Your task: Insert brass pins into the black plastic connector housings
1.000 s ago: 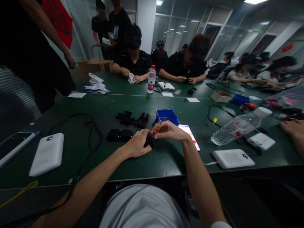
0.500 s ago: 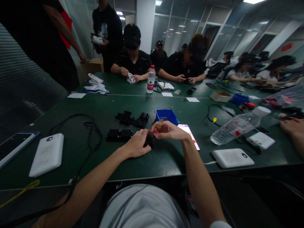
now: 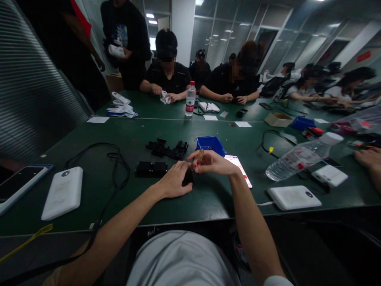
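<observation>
My left hand (image 3: pixel 175 182) is closed on a small black plastic part (image 3: pixel 188 177), pressing it against the green tabletop. Fingers hide much of that part. Just right of it, my right hand (image 3: pixel 212 162) pinches a small screwdriver (image 3: pixel 200 153) by its clear amber handle, held roughly upright over the part. The tip cannot be made out. Left of my hands lies a black two-section piece (image 3: pixel 151 169). Beyond it sit several black moulded parts (image 3: pixel 167 149). A blue tray (image 3: pixel 210 145) holding small dark bits is behind my right hand.
A lit phone (image 3: pixel 239 169) lies right of my right hand. Farther right are a tilted water bottle (image 3: pixel 300 157) and a white power bank (image 3: pixel 294 198). On the left are another power bank (image 3: pixel 63 192) and a black cable (image 3: pixel 120 180). People work across the table.
The view has shifted slightly. My right fingers have changed their hold around the screwdriver's handle, while my left hand stays on the black part.
</observation>
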`<state>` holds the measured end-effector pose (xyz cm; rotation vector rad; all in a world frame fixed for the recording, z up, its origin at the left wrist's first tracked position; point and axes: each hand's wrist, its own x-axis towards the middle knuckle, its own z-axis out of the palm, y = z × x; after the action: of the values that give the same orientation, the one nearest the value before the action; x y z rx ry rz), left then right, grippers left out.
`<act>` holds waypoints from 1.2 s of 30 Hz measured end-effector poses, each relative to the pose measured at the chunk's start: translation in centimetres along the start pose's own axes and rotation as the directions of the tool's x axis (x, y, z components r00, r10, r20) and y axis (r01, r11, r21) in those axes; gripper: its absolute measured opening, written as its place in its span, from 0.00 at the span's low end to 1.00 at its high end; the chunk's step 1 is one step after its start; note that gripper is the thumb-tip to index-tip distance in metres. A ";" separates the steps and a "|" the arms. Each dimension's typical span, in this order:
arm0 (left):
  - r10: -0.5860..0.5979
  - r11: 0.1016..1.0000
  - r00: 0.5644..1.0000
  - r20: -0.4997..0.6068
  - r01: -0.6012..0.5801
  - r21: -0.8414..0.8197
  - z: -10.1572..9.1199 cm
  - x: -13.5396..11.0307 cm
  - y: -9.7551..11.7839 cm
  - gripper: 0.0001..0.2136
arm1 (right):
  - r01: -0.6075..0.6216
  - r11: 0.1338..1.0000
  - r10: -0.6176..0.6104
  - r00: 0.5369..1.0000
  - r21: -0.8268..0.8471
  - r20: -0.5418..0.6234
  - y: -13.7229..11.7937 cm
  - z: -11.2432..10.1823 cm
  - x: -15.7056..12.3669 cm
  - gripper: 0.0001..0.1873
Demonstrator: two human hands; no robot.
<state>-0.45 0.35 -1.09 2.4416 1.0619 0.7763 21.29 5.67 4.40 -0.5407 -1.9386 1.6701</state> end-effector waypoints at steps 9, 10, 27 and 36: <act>0.046 0.995 0.998 -0.044 -0.042 0.085 0.0 0.1 0.6 0.17 | -0.007 1.000 0.008 0.999 -0.014 0.043 -0.4 -0.1 -0.2 0.19; 0.043 0.995 0.998 -0.044 -0.039 0.091 -0.1 0.0 0.7 0.16 | -0.009 1.000 0.010 0.999 -0.011 0.051 -0.4 -0.1 -0.3 0.19; -0.022 0.995 0.993 -0.118 0.010 -0.100 0.7 0.6 0.0 0.10 | 0.027 0.994 -0.022 0.999 -0.108 0.049 -0.5 -0.1 -0.1 0.14; 0.013 0.999 0.993 -0.119 -0.018 -0.047 0.2 0.3 0.2 0.15 | 0.059 0.992 -0.068 0.995 -0.110 -0.071 -0.2 0.1 0.1 0.21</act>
<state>-0.08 0.46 -1.02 2.3915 1.0551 0.9518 21.21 5.63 4.62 -0.5678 -1.9789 1.4920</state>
